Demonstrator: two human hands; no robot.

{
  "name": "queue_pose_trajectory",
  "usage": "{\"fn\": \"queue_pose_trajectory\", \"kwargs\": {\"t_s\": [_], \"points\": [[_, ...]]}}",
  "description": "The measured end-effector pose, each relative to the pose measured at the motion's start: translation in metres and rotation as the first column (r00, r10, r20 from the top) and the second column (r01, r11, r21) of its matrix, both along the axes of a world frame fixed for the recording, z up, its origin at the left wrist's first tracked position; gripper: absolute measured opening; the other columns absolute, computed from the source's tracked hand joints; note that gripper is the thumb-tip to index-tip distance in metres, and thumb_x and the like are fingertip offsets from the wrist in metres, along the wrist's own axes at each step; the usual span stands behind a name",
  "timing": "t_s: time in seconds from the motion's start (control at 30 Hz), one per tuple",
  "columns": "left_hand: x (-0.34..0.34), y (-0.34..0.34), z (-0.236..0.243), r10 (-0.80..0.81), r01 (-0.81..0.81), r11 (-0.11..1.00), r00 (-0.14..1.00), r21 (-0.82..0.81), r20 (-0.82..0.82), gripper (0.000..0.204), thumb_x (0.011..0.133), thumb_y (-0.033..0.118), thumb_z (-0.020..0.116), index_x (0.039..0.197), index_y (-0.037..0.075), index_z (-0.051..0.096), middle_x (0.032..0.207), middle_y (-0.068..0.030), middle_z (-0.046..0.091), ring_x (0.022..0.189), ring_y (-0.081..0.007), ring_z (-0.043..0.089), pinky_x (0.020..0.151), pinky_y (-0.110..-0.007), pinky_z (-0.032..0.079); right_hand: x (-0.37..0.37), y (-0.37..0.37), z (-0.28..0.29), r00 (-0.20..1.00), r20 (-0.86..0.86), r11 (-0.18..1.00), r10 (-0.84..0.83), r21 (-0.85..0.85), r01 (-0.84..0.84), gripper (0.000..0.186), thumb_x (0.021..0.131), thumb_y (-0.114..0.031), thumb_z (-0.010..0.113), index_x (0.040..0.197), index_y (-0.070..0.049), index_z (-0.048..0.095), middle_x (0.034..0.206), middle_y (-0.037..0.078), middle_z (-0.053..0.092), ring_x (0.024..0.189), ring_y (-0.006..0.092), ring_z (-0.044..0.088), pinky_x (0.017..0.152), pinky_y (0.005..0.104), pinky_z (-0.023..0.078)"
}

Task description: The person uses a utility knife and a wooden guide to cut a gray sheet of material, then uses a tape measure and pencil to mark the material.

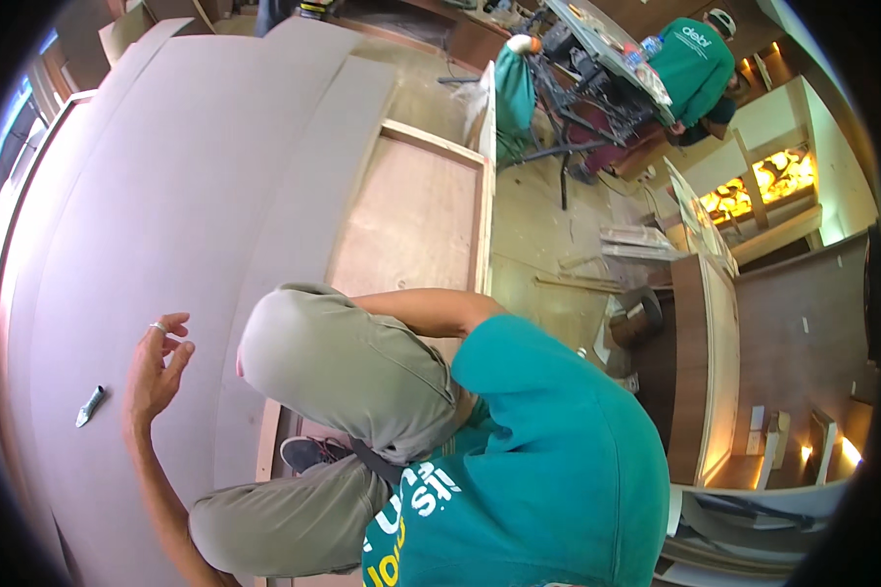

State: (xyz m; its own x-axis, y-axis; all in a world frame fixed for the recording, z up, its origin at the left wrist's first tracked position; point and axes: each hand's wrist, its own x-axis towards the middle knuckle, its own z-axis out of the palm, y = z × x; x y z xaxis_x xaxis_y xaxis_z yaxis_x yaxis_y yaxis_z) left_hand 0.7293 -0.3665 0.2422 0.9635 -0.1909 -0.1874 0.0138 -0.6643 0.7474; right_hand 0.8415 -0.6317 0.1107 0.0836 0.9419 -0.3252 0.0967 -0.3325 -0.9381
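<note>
Broad, pale grey panel (pixel 206 176) fills the left of the room, with a shallow wooden frame (pixel 487 196) beside it and a dusty floor (pixel 548 235) beyond. On the far right side, another person (pixel 690 73) in green is by a raised worktop (pixel 607 44) on a dark folding stand (pixel 568 108), with plastic bottles (pixel 641 49) on top; an amber-lit panel (pixel 783 176) glows nearby.

A small, slim metallic hand tool (pixel 91 406) lies on the grey panel to the left of the left grip (pixel 157 370), near it but not touching, its pointed end aimed toward the lower left. That grip has nothing in it: the fingers bend loosely, one wearing a ring (pixel 157 326), and the thumb stands apart from them. Whether it touches the panel, I cannot tell.

The left forearm (pixel 162 489) rises from the lower edge, passing outside the left knee (pixel 215 533). The right forearm (pixel 426 308) reaches leftward behind the raised right knee (pixel 289 338), which hides the right grip, so its state cannot be told. A dark shoe (pixel 308 452) shows between the legs.
</note>
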Motion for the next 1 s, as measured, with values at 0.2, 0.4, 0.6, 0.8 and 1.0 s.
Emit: {"fn": "queue_pose_trajectory", "kwargs": {"t_s": [0.2,0.4,0.6,0.8,1.0], "points": [[0.039,0.039,-0.016,-0.055,0.023,0.994,0.953,0.110,0.297,0.033,0.090,0.010,0.062,0.122,0.006,0.058,0.106,-0.0128,0.064,0.088,-0.0269,0.063,0.078,-0.037,0.050,0.065,0.087,0.022,0.995,0.089,0.997,0.048,0.053,-0.053,0.048,0.090,-0.031,0.069,0.130,-0.009,0.058,0.113,0.008,0.068,0.099,0.0172,0.063,0.087,0.0359,0.052],[0.038,0.084,-0.002,0.258,-0.261,0.965,0.960,0.012,0.109,0.034,0.098,0.023,0.059,0.127,0.007,0.059,0.107,-0.0116,0.068,0.081,-0.0155,0.061,0.072,-0.032,0.052,0.062,0.113,0.037,0.882,0.471,0.981,-0.003,0.174,-0.090,0.043,0.091,-0.023,0.068,0.131,-0.010,0.058,0.104,0.009,0.067,0.088,0.0180,0.063,0.077,0.0337,0.054],[-0.094,0.082,-0.151,0.365,-0.325,0.915,0.920,0.240,-0.144,0.037,0.089,0.020,0.063,0.121,0.002,0.061,0.119,-0.0210,0.064,0.104,-0.0357,0.063,0.091,-0.042,0.050,-0.032,0.086,-0.089,0.666,0.714,0.891,0.215,0.136,-0.434,0.059,0.079,-0.021,0.075,0.132,-0.013,0.052,0.123,0.012,0.057,0.114,0.0323,0.055,0.091,0.0449,0.046],[-0.315,0.011,-0.202,0.663,-0.537,0.673,0.743,0.508,-0.094,0.047,0.083,0.033,0.066,0.125,0.013,0.057,0.127,-0.0124,0.053,0.120,-0.0338,0.053,0.100,-0.049,0.044,-0.087,0.074,-0.129,0.541,0.798,0.805,0.266,0.125,-0.580,0.056,0.078,-0.022,0.075,0.129,-0.010,0.054,0.117,0.010,0.056,0.109,0.0308,0.052,0.090,0.0436,0.043],[-0.366,-0.004,-0.223,0.686,-0.519,0.549,0.727,0.655,0.002,0.051,0.079,0.026,0.073,0.126,0.015,0.056,0.124,-0.0125,0.055,0.119,-0.0316,0.054,0.101,-0.048,0.043,-0.071,0.076,-0.133,0.641,0.742,0.819,0.195,0.237,-0.523,0.047,0.081,-0.018,0.071,0.125,-0.009,0.057,0.110,0.012,0.054,0.103,0.0324,0.051,0.088,0.0440,0.043]]}}
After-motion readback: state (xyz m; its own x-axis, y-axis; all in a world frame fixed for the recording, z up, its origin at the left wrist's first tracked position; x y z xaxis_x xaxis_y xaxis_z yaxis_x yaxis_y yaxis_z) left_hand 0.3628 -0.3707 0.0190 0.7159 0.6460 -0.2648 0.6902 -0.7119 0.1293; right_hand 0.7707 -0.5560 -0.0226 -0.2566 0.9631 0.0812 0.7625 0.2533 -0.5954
